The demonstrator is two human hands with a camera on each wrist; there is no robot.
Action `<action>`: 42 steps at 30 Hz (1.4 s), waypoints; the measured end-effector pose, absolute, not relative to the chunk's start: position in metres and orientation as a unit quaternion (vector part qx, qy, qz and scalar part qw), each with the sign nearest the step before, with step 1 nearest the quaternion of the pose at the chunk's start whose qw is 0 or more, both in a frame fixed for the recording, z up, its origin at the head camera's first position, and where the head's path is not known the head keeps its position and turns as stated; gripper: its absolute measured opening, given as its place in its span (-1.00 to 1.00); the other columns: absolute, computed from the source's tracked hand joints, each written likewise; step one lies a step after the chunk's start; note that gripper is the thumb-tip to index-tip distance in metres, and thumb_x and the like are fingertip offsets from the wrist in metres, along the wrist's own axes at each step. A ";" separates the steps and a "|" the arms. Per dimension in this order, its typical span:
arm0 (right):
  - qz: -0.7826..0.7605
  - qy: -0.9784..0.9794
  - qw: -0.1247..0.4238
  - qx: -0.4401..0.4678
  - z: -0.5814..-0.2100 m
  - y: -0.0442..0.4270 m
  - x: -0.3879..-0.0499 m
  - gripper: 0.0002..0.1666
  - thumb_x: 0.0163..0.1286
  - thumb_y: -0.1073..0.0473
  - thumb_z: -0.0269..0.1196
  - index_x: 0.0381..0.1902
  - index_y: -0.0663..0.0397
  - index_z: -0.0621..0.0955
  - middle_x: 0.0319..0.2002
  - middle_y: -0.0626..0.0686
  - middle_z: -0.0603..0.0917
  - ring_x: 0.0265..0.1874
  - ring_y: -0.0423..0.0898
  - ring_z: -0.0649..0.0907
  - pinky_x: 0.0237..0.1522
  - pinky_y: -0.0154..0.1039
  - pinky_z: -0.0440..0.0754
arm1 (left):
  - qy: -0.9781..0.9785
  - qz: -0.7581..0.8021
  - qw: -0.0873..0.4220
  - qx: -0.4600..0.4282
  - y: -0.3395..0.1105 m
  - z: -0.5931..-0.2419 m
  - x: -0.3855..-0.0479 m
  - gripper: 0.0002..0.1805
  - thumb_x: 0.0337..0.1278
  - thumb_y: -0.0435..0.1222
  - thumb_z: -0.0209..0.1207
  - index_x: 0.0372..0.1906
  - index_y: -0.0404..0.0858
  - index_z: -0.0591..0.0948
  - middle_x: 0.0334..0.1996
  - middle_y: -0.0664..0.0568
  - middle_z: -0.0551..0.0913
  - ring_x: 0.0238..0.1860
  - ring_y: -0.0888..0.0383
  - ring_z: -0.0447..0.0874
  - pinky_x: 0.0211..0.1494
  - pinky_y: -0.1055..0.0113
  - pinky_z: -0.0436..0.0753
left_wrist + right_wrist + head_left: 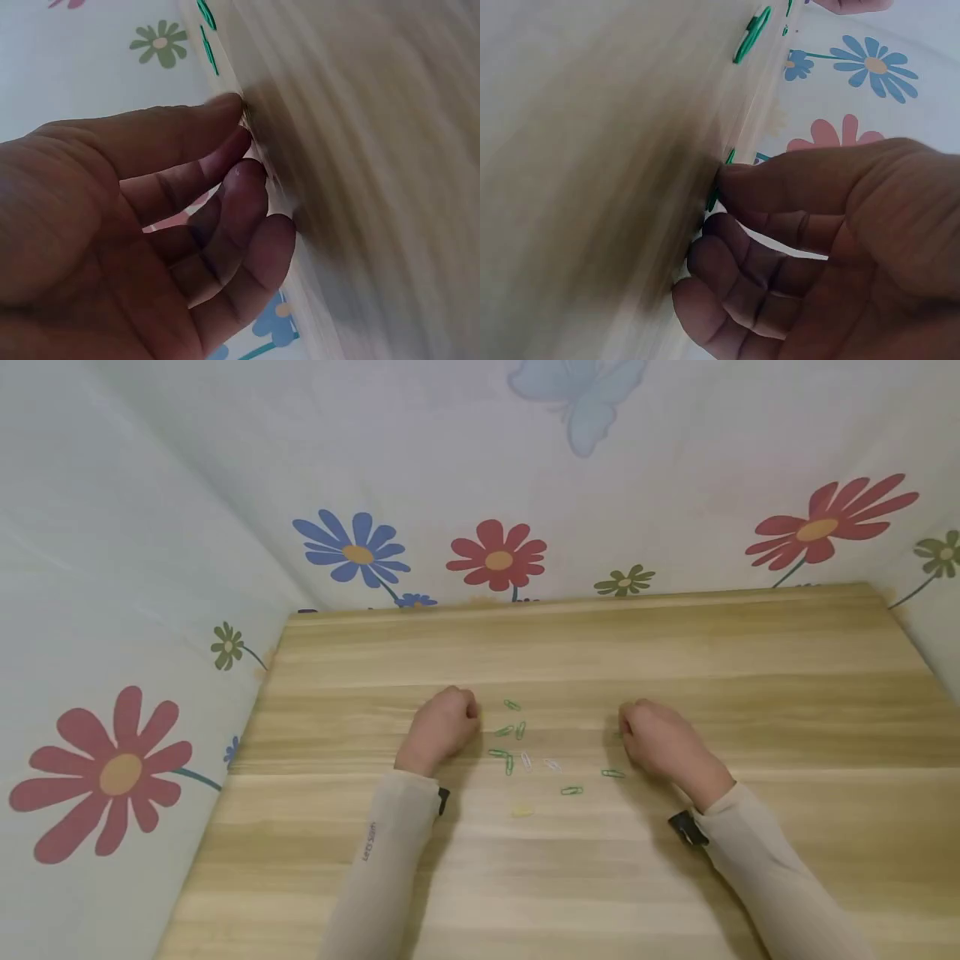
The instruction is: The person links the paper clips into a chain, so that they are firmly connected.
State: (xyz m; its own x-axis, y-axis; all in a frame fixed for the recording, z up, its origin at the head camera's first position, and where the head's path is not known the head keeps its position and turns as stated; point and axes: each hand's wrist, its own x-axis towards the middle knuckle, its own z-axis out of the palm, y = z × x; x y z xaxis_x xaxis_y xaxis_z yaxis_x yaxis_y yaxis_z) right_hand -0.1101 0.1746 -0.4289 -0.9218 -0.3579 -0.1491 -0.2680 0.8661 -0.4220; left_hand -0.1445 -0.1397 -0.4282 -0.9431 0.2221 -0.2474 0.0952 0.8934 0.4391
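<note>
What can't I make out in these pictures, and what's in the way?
- Left wrist view: whether the left grip holds anything; its fingers hide the spot.
- Right wrist view: the middle of a green paper clip, covered by the thumb of the right grip.
- Head view: the butterfly's upper part, cut off by the top edge.
- Head view: lettering on the left sleeve, too small to read surely.

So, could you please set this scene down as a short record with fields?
Surface: wooden tabletop
Between the hands: several green clips, two white clips
Nearest the wearer: faint yellow clip
Left grip: fingers curled, tips by the tabletop; contents unclear
Right grip: thumb at another green clip; pinched or merely touched, unclear
Behind: white flowered backdrop
</note>
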 end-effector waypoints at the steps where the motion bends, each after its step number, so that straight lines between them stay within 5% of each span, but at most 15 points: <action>1: -0.202 0.958 0.119 -0.162 -0.429 0.175 -0.110 -0.82 0.28 0.43 0.18 -0.47 0.11 0.50 -0.47 0.03 0.49 -0.48 -0.03 0.47 -0.42 -0.11 0.50 | 0.961 0.214 0.153 0.085 -0.138 -0.428 -0.144 -0.90 0.26 -0.40 0.22 -0.40 -0.26 0.63 -0.39 0.02 0.57 -0.39 0.10 0.48 -0.29 0.23 0.53; 11: -0.237 0.941 0.181 -0.162 -0.435 0.178 -0.112 -0.89 0.11 0.34 0.21 -0.46 0.08 0.48 -0.52 -0.01 0.47 -0.50 -0.06 0.45 -0.43 -0.18 0.40 | 0.950 0.212 0.216 0.075 -0.135 -0.431 -0.143 -0.67 0.13 -0.36 0.20 -0.67 -0.13 0.38 -0.72 0.12 0.32 -0.70 0.21 0.24 -0.64 0.36 0.26; 20: -0.243 0.937 0.173 -0.181 -0.435 0.179 -0.118 -0.84 0.07 0.34 0.23 -0.46 0.04 0.45 -0.54 -0.03 0.46 -0.52 -0.08 0.45 -0.45 -0.20 0.39 | 0.945 0.254 0.194 0.075 -0.143 -0.427 -0.147 -0.93 0.17 -0.29 0.18 -0.34 -0.19 0.52 -0.43 0.02 0.54 -0.44 0.12 0.46 -0.37 0.26 0.44; 31: -0.217 0.942 0.173 -0.191 -0.438 0.179 -0.121 -0.89 0.10 0.27 0.21 -0.47 0.02 0.45 -0.56 -0.03 0.47 -0.56 -0.08 0.45 -0.49 -0.19 0.40 | 0.929 0.308 0.172 0.110 -0.151 -0.428 -0.151 -0.93 0.16 -0.35 0.18 -0.31 -0.19 0.51 -0.42 0.01 0.52 -0.42 0.11 0.46 -0.38 0.27 0.44; 36: -0.212 0.943 0.152 -0.205 -0.436 0.180 -0.117 -0.86 0.11 0.23 0.20 -0.53 0.00 0.43 -0.60 -0.05 0.43 -0.59 -0.09 0.42 -0.52 -0.20 0.37 | 0.912 0.361 0.136 0.140 -0.149 -0.423 -0.151 -0.94 0.20 -0.39 0.16 -0.24 -0.20 0.56 -0.38 0.01 0.56 -0.38 0.09 0.50 -0.34 0.24 0.54; 42: -0.301 0.920 0.152 -0.199 -0.431 0.180 -0.118 -0.84 0.14 0.30 0.18 -0.52 0.02 0.41 -0.60 -0.07 0.37 -0.59 -0.13 0.37 -0.51 -0.24 0.31 | 0.902 0.386 0.068 0.179 -0.146 -0.413 -0.149 -0.87 0.43 -0.37 0.15 -0.11 -0.25 0.69 -0.21 0.11 0.64 -0.18 0.13 0.57 -0.04 0.21 0.63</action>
State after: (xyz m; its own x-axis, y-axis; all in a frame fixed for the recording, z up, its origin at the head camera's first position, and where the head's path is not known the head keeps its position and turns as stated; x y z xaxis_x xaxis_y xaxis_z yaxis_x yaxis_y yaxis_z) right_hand -0.1182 0.1800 -0.4315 -0.8743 -0.4585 -0.1594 -0.2756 0.7392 -0.6145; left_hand -0.1495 -0.1458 -0.4134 -0.9270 0.3748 0.0159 0.2702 0.6376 0.7214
